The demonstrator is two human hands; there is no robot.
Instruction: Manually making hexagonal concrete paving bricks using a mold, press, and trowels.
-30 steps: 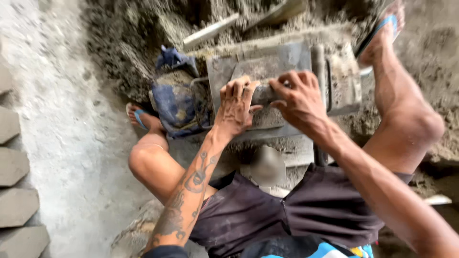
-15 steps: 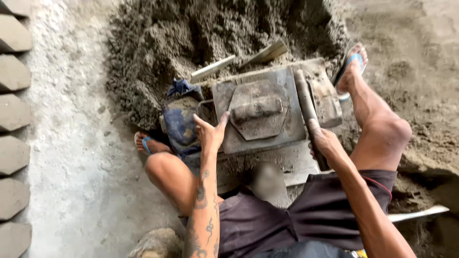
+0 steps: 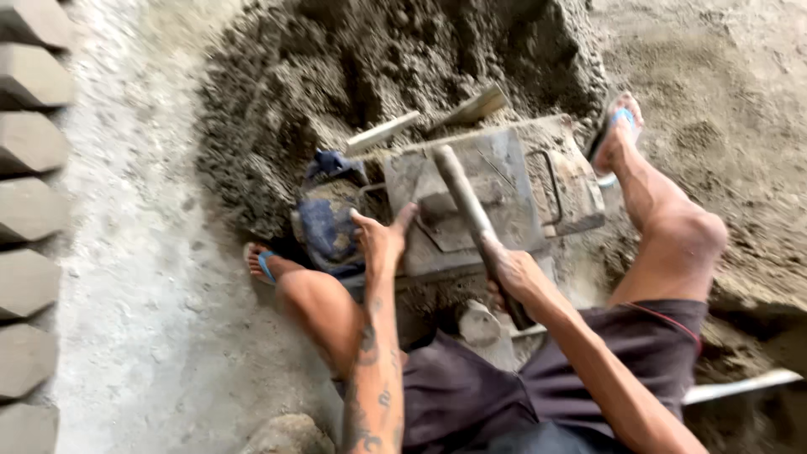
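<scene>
A big heap of damp grey mortar mix (image 3: 378, 76) fills the upper middle of the view, with bare sandy ground (image 3: 740, 101) to its right and a pale concrete floor (image 3: 143, 277) to its left, where a row of moulded grey blocks (image 3: 29, 210) already stands along the edge, so a fair number look finished. At the foot of the heap, between the person's bent legs, sits the metal block mould (image 3: 496, 193), its flat plate facing up and a wire handle showing on its right side; no loose mix shows on top, so it seems filled and levelled rather than waiting for material, and turning out the block appears to be what is left. Two wooden slats (image 3: 420, 122) lie on the heap just behind it, and a blue cloth-wrapped bundle (image 3: 324, 223) rests against its left side. A dark wooden rod (image 3: 466, 206) lies slanted across the plate. The right hand (image 3: 513, 273) is clenched around the rod's near end. The left hand (image 3: 382, 235) is released, fingers spread and held just at the mould's near left corner, grasping nothing
</scene>
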